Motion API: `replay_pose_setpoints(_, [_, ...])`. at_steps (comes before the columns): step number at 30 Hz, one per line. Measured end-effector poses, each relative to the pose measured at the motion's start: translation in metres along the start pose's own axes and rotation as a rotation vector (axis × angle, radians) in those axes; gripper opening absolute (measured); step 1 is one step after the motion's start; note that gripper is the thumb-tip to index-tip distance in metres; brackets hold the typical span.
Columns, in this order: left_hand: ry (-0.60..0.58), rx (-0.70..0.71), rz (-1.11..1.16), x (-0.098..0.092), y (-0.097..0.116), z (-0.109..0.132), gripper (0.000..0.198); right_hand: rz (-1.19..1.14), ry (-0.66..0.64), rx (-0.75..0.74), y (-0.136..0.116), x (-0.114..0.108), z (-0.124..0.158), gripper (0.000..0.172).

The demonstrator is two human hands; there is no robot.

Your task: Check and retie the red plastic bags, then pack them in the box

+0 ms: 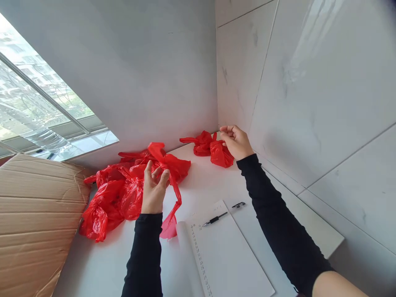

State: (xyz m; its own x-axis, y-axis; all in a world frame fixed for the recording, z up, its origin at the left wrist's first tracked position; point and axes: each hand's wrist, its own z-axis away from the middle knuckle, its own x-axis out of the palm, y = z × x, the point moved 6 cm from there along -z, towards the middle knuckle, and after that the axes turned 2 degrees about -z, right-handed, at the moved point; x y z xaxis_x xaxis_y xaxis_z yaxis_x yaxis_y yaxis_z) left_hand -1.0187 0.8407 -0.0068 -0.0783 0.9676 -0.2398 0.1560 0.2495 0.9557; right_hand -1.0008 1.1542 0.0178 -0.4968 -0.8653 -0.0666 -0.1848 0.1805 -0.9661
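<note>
Red bags [133, 198] heap at table's [202, 185] back edge. Left hand [154, 189] half spread by heap; right hand [237, 143] curled near far-corner bags [221, 154], can't tell if pinching. Better grip knots, not loose handles.

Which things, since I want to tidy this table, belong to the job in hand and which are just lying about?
Seem to belong:
heaped red bags, by the left hand
smaller red bundles, by the right hand
perhaps the open notebook with written numbers, and the uncapped pen on it

Probably just lying about:
pen cap
cardboard box
clear bottle by the window
</note>
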Motion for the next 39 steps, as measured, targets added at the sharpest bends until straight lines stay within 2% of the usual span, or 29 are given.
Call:
replay_pose_setpoints(2, [0.024, -0.016, -0.031, 0.000, -0.002, 0.003, 0.094, 0.188, -0.038, 0.043, 0.017, 0.003, -0.006, 0.026])
replay_pose_setpoints(5, [-0.005, -0.033, -0.219, -0.004, -0.004, 0.017, 0.085, 0.300, -0.089, 0.107, 0.039, 0.011, -0.008, 0.044])
replay_pose_setpoints(8, [-0.239, -0.090, -0.335, 0.004, -0.014, 0.034, 0.068, 0.380, -0.157, 0.184, 0.053, 0.020, -0.003, 0.050])
replay_pose_setpoints(10, [-0.378, -0.121, -0.360, 0.014, -0.022, 0.042, 0.061, 0.409, -0.209, 0.211, 0.056, 0.026, 0.000, 0.040])
replay_pose_setpoints(11, [-0.402, -0.123, -0.378, 0.016, -0.025, 0.043, 0.059, 0.414, -0.229, 0.214, 0.055, 0.028, 0.002, 0.033])
replay_pose_setpoints(14, [-0.296, -0.086, -0.443, 0.012, -0.025, 0.035, 0.057, 0.398, -0.253, 0.195, 0.045, 0.029, 0.005, 0.018])
replay_pose_setpoints(16, [-0.216, -0.071, -0.466, 0.003, -0.017, 0.029, 0.055, 0.370, -0.250, 0.174, 0.034, 0.027, 0.006, 0.015])
replay_pose_setpoints(18, [-0.194, -0.071, -0.463, -0.004, -0.002, 0.030, 0.054, 0.335, -0.253, 0.147, 0.022, 0.026, 0.009, 0.016])
replay_pose_setpoints(20, [-0.202, -0.064, -0.414, -0.007, 0.019, 0.038, 0.056, 0.301, -0.269, 0.114, 0.008, 0.028, 0.015, 0.017])
replay_pose_setpoints(23, [-0.263, -0.079, -0.233, 0.002, 0.047, 0.056, 0.063, 0.123, -0.305, 0.028, -0.021, 0.042, 0.035, 0.017])
replay_pose_setpoints(25, [-0.300, -0.150, -0.092, 0.011, 0.054, 0.066, 0.069, -0.083, -0.379, -0.064, -0.045, 0.059, 0.057, 0.016])
replay_pose_setpoints(28, [-0.311, -0.250, 0.171, 0.018, 0.049, 0.069, 0.082, -0.264, -0.610, -0.166, -0.074, 0.087, 0.093, 0.021])
replay_pose_setpoints(30, [-0.297, -0.260, 0.363, 0.015, 0.044, 0.064, 0.072, -0.282, -0.687, -0.205, -0.083, 0.094, 0.106, 0.023])
replay_pose_setpoints(31, [-0.281, -0.256, 0.441, 0.011, 0.042, 0.060, 0.062, -0.280, -0.667, -0.222, -0.084, 0.093, 0.107, 0.023])
replay_pose_setpoints(35, [-0.213, -0.238, 0.586, -0.007, 0.042, 0.052, 0.028, -0.155, -0.455, -0.297, -0.076, 0.076, 0.089, 0.022])
replay_pose_setpoints(36, [-0.202, -0.230, 0.606, -0.011, 0.044, 0.051, 0.023, -0.098, -0.452, -0.309, -0.072, 0.075, 0.085, 0.025])
replay_pose_setpoints(39, [-0.140, -0.223, 0.651, -0.019, 0.048, 0.051, 0.016, -0.005, -0.550, -0.275, -0.063, 0.082, 0.082, 0.037])
